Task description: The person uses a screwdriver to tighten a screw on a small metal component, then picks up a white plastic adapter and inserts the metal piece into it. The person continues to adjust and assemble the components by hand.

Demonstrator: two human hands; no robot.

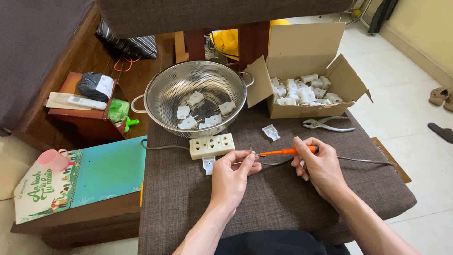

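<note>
At centre frame my right hand (320, 166) grips an orange-handled screwdriver (286, 151), fingers wrapped round the handle. My left hand (232, 174) pinches a small metal prong (250, 148) at the screwdriver's tip, just below the cream power strip (212, 145). White plug halves (204, 112) lie in the steel colander (163, 97) above.

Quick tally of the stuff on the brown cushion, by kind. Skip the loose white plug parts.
Metal colander: 1
Cardboard box: 1
Pliers: 1
Orange-handled screwdriver, in the right hand: 1
Cream socket strip: 1
Small metal pin, pinched by the left hand: 1
Total: 6
</note>
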